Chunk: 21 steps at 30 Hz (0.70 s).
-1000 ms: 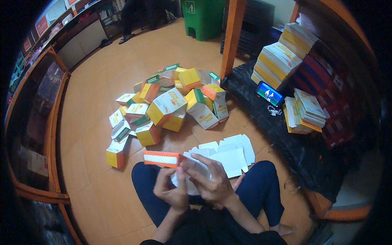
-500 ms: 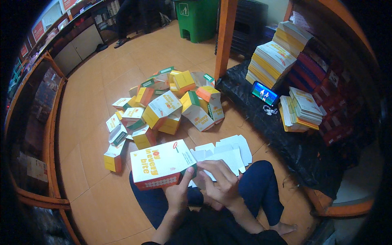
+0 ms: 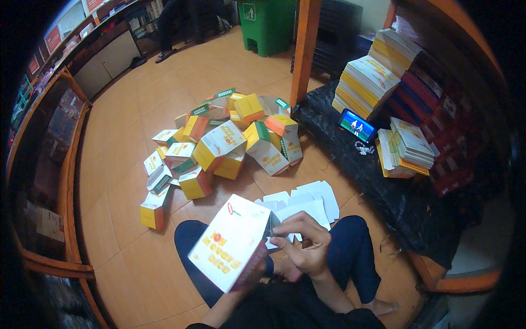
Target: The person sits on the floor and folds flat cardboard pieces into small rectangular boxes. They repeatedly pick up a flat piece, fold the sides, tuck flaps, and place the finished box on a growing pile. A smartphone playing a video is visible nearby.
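A white cardboard box [image 3: 229, 241] with yellow-orange lettering and a red-orange side is tilted above my lap. My left hand [image 3: 247, 279] grips it from beneath, its fingers mostly hidden by the box. At the box's right end, my right hand [image 3: 307, 241] is closed, with thumb and forefinger pinched at the edge of the end flap. White unfolded carton blanks [image 3: 308, 210] lie on the floor just beyond my right hand. Farther out is a heap of folded boxes [image 3: 222, 143] in white, yellow, orange and green.
On a black-covered low platform [image 3: 350, 170] at right are stacks of flat cartons [image 3: 366, 79], a smaller stack [image 3: 408, 143], a phone [image 3: 356, 127] with a lit screen and a beaded string [image 3: 363, 148]. A green bin [image 3: 266, 27] stands beyond an orange post [image 3: 304, 55]. Shelving [image 3: 60, 175] lines the left.
The box has turned and tipped, its left end swinging down toward me. My left hand has gone beneath it. My right hand has shifted slightly right, staying at the flap end.
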{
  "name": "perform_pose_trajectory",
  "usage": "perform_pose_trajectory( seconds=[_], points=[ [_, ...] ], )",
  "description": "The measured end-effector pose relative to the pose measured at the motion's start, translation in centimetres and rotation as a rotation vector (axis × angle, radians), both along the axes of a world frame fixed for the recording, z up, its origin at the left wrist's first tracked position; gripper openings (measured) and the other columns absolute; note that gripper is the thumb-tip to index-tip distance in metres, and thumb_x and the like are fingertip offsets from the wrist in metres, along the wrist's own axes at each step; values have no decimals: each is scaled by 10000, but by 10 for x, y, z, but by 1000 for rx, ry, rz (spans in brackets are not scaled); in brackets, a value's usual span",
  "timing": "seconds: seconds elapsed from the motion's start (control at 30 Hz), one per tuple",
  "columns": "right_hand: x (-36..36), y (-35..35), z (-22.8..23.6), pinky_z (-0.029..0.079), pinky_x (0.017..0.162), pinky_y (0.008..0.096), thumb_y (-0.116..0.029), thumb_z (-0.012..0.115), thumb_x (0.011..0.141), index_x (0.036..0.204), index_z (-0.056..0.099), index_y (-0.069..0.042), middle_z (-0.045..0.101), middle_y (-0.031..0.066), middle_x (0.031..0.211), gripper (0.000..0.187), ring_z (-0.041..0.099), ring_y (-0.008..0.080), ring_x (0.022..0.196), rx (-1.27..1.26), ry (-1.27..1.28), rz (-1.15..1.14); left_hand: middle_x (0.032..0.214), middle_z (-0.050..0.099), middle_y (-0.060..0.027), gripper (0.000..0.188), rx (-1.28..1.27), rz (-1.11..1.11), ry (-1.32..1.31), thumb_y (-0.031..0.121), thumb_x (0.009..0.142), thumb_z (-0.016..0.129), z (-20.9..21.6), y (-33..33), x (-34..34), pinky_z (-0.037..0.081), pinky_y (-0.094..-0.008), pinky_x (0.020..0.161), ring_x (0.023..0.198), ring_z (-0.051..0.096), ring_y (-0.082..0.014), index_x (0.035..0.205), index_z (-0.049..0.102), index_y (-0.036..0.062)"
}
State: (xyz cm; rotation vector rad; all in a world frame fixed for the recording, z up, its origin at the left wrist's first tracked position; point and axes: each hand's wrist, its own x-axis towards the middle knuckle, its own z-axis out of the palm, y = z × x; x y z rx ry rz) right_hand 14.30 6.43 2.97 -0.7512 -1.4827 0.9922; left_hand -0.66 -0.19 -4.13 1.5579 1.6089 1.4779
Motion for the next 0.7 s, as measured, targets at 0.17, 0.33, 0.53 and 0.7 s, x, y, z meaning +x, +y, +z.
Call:
perform_pose_trajectory(
  seconds=[0.17, 0.33, 0.53, 0.7],
  points=[
    [3, 0, -1, 479, 683, 235, 73, 836, 707, 906, 761, -10, 680, 95, 865, 228, 640, 146, 805, 8, -4, 37, 1240, 641, -132, 367, -56, -14, -70, 97, 951, 672, -2, -1, -4, 499, -381, 965, 1123, 631, -237, 1295, 583, 5],
    [2, 4, -6, 519, 694, 272, 25, 832, 747, 921, 765, -15, 684, 88, 877, 190, 651, 149, 791, -8, 26, 68, 1260, 633, -139, 366, -75, -18, -101, 92, 961, 651, -4, -1, -5, 490, -391, 979, 1145, 622, -248, 1310, 579, 12],
    [-10, 3, -12, 510, 696, 279, 26, 812, 776, 927, 749, -9, 667, 82, 866, 168, 633, 149, 784, -42, 105, 49, 1283, 623, -147, 366, -54, -19, -84, 86, 973, 626, -20, -7, -2, 479, -402, 996, 1171, 612, -261, 1329, 573, 20],
    [-9, 3, -14, 491, 722, 273, 28, 787, 799, 923, 727, 11, 661, 76, 859, 138, 617, 138, 795, -25, -73, 31, 1302, 614, -154, 368, -41, -24, -139, 80, 982, 605, -34, -11, -4, 470, -412, 1010, 1192, 604, -272, 1345, 569, 28]
  ],
)
